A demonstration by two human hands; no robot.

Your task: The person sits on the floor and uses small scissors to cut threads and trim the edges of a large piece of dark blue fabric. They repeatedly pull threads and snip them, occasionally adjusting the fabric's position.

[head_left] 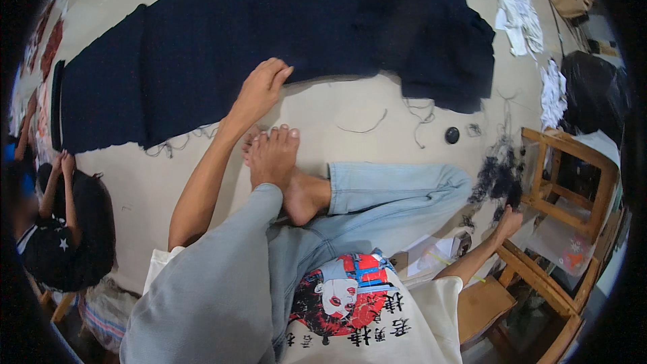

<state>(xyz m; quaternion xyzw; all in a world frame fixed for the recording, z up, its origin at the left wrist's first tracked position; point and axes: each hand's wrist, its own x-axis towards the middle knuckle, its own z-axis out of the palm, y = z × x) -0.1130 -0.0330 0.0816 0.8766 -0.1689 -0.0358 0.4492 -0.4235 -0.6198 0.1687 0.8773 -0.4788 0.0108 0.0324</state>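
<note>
A large dark navy cloth [269, 34] lies spread across the pale tabletop [377, 104]. The left hand [259, 87] presses flat, fingers together, on its near edge. The right hand [507, 222] reaches a dark thread clump [499, 175] beside a wooden chair [573, 189]; its grip cannot be told.

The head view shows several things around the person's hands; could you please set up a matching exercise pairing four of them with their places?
Things:
1. left hand
2. right hand
3. dark navy cloth
4. small black round object

Places:
A. on the pale floor, right of the loose threads
B. spread wide across the floor
C. resting on the cloth's near edge
D. at the tangle of dark threads by the wooden chair

Pairs: 1-C, 2-D, 3-B, 4-A
</note>
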